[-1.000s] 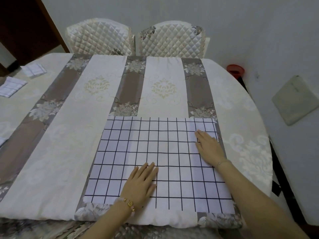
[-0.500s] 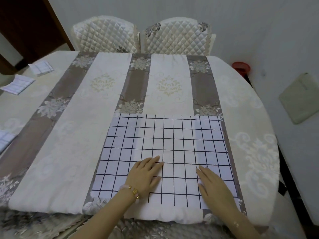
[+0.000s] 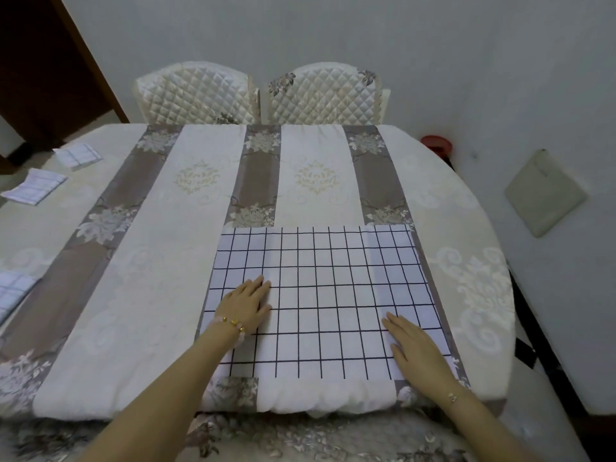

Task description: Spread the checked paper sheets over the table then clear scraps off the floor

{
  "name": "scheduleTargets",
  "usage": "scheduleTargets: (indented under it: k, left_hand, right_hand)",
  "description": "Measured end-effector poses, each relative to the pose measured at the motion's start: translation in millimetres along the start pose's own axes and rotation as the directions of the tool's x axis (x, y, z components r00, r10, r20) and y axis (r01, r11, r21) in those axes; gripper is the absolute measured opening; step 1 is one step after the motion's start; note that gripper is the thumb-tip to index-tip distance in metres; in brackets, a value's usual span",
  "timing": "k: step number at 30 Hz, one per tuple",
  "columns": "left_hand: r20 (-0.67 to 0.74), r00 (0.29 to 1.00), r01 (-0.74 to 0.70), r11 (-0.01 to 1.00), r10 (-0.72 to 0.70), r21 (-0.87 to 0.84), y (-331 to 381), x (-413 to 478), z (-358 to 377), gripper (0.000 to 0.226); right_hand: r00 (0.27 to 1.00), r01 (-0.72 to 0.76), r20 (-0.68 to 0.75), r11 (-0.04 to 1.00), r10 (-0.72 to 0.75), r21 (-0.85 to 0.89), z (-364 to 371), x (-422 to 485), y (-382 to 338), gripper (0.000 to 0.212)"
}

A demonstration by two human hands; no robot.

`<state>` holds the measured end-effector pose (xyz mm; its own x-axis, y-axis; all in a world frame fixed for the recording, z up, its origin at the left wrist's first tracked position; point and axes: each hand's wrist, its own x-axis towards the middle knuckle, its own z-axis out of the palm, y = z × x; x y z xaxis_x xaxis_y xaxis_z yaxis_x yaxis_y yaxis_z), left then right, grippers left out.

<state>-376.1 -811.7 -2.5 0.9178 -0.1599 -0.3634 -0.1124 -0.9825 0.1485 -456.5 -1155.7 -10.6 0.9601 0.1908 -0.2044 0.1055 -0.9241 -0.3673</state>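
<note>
Checked sheet [image 3: 320, 301] flat at the surface's [image 3: 150, 295] near edge, right of centre — left hand [image 3: 245, 306] and right hand [image 3: 415, 348] spread, palms pressing it. Folded sheets [image 3: 35, 186] at left edge — one cut off.

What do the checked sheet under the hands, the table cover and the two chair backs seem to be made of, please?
Checked sheet: thin matte paper, judging by its fold creases and how flat it lies.
Table cover: padded woven fabric with a slight sheen, showing raised damask scrolls and a puffy front edge.
Chair backs: satin-like quilted fabric, glossy, with diamond stitching; the frame beneath is hidden.
</note>
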Motion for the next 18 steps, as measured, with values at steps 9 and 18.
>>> scheduleTargets:
  k: [9,18]
  left_hand:
    - [-0.002,0.999,-0.043,0.997,0.043,-0.056,-3,1,-16,0.053]
    - [-0.307,0.915,-0.044,0.693,-0.261,-0.72,-6,-166,-26,0.017]
  right_hand:
    - [0.94,-0.294,-0.028,0.848,0.34,0.44,-32,-23,-21,0.028]
    - [0.975,-0.064,-0.106,0.699,0.198,0.713,-44,-80,-124,0.024]
